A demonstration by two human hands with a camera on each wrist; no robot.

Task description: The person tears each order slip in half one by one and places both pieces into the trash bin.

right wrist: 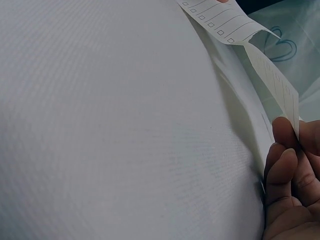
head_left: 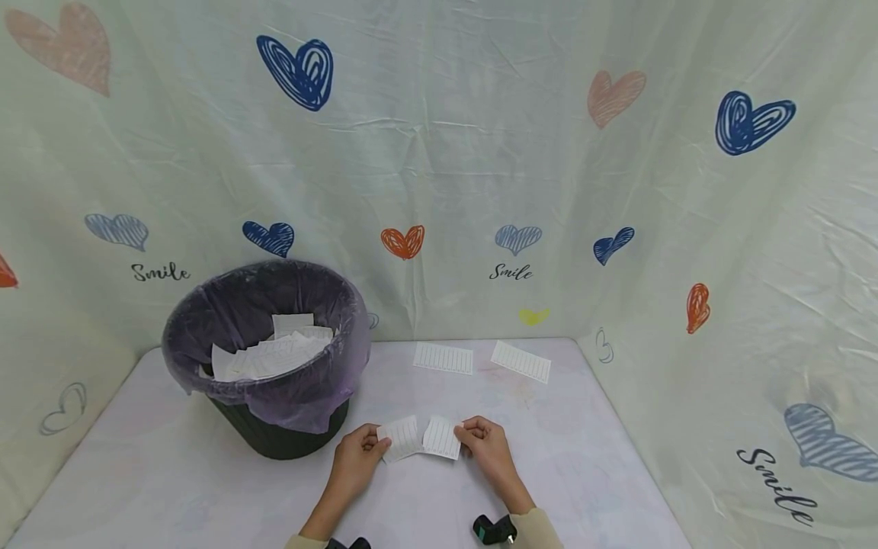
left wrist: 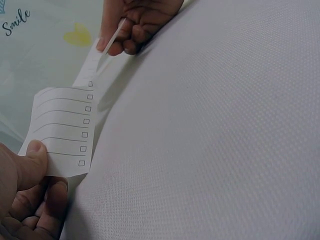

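Note:
A white checklist sheet (head_left: pixel 401 440) with printed lines and small boxes is held just above the table, torn partway across from its far edge. Its two halves splay apart at the top and meet near the lower edge, where the right wrist view shows them joined at a narrow point. My left hand (head_left: pixel 358 457) pinches the left half between thumb and fingers. On the other side, my right hand (head_left: pixel 490 454) pinches the right half (head_left: pixel 441 438) by its outer edge. In the left wrist view, the left half bows slightly under the thumb.
A dark bin (head_left: pixel 281 435) lined with a purple plastic bag (head_left: pixel 343 374) stands at the left, with several white papers (head_left: pixel 274 357) inside. Two more lined sheets lie at the back of the table: one sheet (head_left: pixel 443 358) in the middle, another sheet (head_left: pixel 521 361) farther right. A heart-patterned curtain (head_left: pixel 446 175) hangs behind.

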